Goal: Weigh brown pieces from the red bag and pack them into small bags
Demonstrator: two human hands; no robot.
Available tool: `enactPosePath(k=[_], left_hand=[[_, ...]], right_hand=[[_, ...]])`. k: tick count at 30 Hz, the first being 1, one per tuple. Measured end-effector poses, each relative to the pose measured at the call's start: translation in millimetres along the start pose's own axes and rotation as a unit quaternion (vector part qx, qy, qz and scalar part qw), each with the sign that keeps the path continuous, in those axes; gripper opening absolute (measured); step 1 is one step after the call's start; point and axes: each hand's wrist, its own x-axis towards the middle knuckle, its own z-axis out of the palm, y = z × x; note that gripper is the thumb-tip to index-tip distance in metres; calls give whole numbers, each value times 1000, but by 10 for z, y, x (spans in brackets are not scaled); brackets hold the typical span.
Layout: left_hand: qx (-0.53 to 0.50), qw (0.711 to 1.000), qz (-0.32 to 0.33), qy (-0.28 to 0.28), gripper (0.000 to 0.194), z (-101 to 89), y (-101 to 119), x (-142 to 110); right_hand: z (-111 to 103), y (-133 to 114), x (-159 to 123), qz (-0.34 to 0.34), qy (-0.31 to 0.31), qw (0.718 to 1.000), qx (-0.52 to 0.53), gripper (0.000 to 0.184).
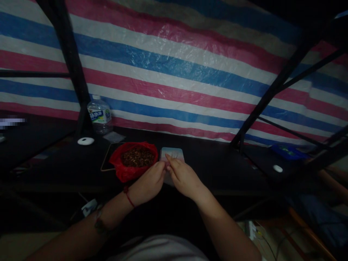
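Observation:
My left hand (151,181) and my right hand (189,178) meet at their fingertips above the near part of the table. The left fingers are curled together. On the right hand, the thumb and fingers press in against the left fingertips, with one finger reaching forward. Whatever lies between them is too small and dim to name. Just behind and under the fingers lies a flat, round-cornered rectangle (172,150) in pale blue and pink. Left of my left hand, a red plastic bag (123,174) stands rolled open, full of small brown seeds or nuts (138,157).
A dark tablet-like slab (106,163) lies partly under the bag. Behind it stand a large clear plastic bottle (100,117) and a flat clear packet (114,136). White round objects (86,141) (277,168) sit at both sides. Black metal posts (72,61) frame the table; a blue tray (289,152) is far right.

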Motion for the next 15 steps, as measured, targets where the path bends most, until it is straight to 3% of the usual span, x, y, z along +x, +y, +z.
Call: enactPosePath(k=[4,9,15], left_hand=[[-4,999,8,-38,22,44,29,-53],[-49,996,17,-74,23,69,93,-76],[-110,990,-54,-64,24,-57,74,-11]], right_hand=[[-80,22,-100,37,-30,999,1,22],[-134,131,-178,28,-66,991,111,23],[-199,199,-161,26,6,980,197,26]])
